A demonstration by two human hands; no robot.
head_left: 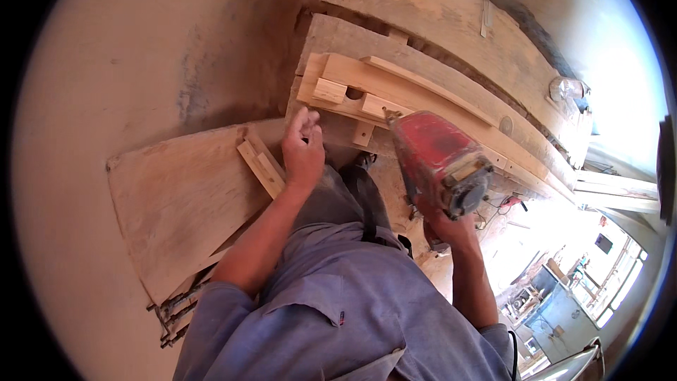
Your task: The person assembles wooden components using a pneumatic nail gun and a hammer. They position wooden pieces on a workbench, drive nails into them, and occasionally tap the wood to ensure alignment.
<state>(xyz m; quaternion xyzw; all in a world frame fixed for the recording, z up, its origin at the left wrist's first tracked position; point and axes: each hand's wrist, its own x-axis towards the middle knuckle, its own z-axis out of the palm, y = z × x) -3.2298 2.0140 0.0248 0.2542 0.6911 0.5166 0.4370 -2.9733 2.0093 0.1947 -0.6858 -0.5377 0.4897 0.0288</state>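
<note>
Long board (405, 88), pale wood: lying on the bench (321, 35); its right-hand stretch partly hidden by the nail gun.
Blocks, two: a short block (330, 90) at the long board's left end, a second block (376, 104) right of it, a dark gap between them.
Nail gun (441, 144), red, worn and dusty: one, at the long board's near side, nose beside the second block; contact cannot be told.
Right hand (446, 229): clasped on the nail gun's handle, below the long board; fingers mostly hidden by the tool's body.
Left hand (305, 148): near the long board's left end, apart from the right; fingers loosely bent, thumb separated from them.
Loose wooden piece (262, 162): left of and nearer than the long board; lower end hidden behind the left forearm.
Clear plastic item (568, 89): beyond the long board's right end; kind hard to make out.
</note>
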